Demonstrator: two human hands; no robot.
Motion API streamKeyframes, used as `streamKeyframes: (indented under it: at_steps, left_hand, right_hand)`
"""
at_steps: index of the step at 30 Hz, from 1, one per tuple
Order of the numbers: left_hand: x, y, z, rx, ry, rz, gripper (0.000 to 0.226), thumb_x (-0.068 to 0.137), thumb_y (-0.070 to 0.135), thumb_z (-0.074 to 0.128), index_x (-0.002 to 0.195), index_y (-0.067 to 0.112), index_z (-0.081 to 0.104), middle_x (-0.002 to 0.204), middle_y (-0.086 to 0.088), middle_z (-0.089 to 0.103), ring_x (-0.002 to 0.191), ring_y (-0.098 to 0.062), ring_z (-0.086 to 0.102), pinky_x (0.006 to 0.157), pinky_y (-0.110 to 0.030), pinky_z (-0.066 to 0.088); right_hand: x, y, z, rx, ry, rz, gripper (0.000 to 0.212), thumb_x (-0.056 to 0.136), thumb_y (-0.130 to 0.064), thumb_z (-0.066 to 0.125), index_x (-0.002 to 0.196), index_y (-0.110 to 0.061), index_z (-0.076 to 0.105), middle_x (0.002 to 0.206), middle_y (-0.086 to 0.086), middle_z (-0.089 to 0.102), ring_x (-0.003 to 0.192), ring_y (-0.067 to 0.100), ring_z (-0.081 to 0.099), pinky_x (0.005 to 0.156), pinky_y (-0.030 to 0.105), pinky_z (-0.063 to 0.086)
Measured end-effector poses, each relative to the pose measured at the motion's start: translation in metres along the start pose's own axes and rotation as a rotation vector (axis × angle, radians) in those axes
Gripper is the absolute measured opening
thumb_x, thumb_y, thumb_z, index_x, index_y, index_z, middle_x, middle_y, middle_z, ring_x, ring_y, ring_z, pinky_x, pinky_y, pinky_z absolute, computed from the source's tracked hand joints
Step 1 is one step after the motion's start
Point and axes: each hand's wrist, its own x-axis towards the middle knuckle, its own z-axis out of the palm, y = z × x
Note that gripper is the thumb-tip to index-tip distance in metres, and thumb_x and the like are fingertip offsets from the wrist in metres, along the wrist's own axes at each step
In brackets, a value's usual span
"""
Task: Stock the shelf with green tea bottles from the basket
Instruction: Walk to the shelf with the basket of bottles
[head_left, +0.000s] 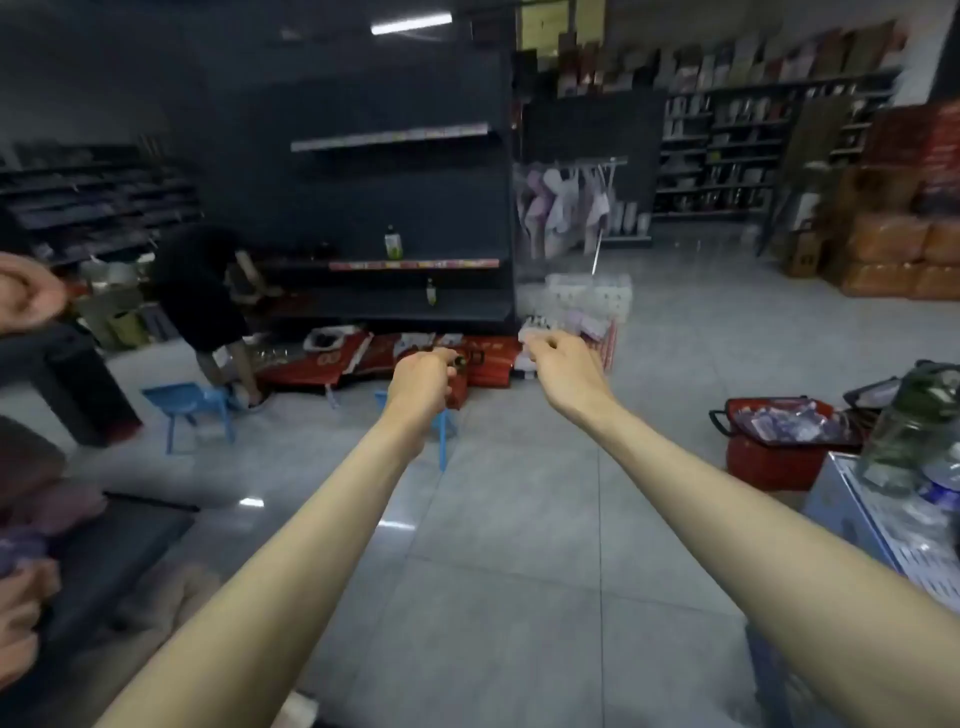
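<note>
Head view, motion-blurred. Both bare arms reach forward over the grey tiled floor (519, 519). Left hand (421, 379) has its fingers curled round a dark piece at the top of a red basket (460, 389), which sits just below and behind the hand; what is inside the basket can't be made out. Right hand (563, 364) is held out beside it, apart from it, with fingers loosely curled and nothing visible in them. Ahead stands the dark shelf unit (395, 208), mostly bare. One green tea bottle (393, 243) stands upright on the middle board, and a second bottle (430, 292) stands upright on the board below, slightly to the right. Flattened red cardboard (332, 364) lies on the floor at the foot of the unit. A person in black (208, 291) bends down at the unit's left end, near a blue stool (192, 410). Far right, on the floor, is another basket (779, 447), red, with packets in it.
</note>
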Motion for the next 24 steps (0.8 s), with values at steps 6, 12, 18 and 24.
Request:
streamKeyframes:
  at_steps: [6, 12, 18, 24]
  left_hand:
    - [-0.023, -0.130, 0.040, 0.259, -0.053, -0.201, 0.030, 0.090, 0.037, 0.060, 0.100, 0.013, 0.074, 0.118, -0.011, 0.073, 0.116, -0.032, 0.066, 0.109, -0.047, 0.050]
    - [-0.065, -0.246, 0.049, 0.466, -0.128, -0.389, 0.061, 0.067, 0.040, 0.049, 0.108, 0.006, 0.078, 0.120, -0.016, 0.075, 0.117, -0.033, 0.067, 0.106, -0.041, 0.051]
    - [-0.092, -0.323, 0.033, 0.801, -0.280, -0.452, 0.036, 0.095, 0.026, 0.055, 0.118, 0.006, 0.074, 0.128, -0.020, 0.070, 0.121, -0.040, 0.064, 0.100, -0.037, 0.050]
    - [-0.061, -0.363, 0.020, 0.977, -0.461, -0.481, 0.030, 0.096, 0.024, 0.049, 0.105, 0.001, 0.068, 0.122, -0.025, 0.068, 0.111, -0.041, 0.065, 0.090, -0.039, 0.052]
  right_hand:
    - [-0.055, 0.133, 0.042, -0.209, -0.211, 0.173, 0.037, 0.102, -0.046, 0.047, 0.118, -0.022, 0.070, 0.130, 0.010, 0.070, 0.124, 0.035, 0.061, 0.099, 0.040, 0.048]
    - [-0.122, 0.234, 0.082, -0.431, -0.448, 0.249, 0.039, 0.103, -0.045, 0.040, 0.113, -0.018, 0.065, 0.124, 0.012, 0.069, 0.109, 0.036, 0.064, 0.083, 0.036, 0.048]
    - [-0.155, 0.285, 0.124, -0.597, -0.650, 0.194, 0.041, 0.106, -0.036, 0.036, 0.117, -0.010, 0.065, 0.122, 0.016, 0.068, 0.109, 0.036, 0.064, 0.091, 0.038, 0.051]
    - [-0.152, 0.323, 0.160, -0.757, -0.852, 0.158, 0.040, 0.107, -0.032, 0.033, 0.123, -0.008, 0.060, 0.127, 0.016, 0.063, 0.116, 0.034, 0.058, 0.098, 0.041, 0.042]
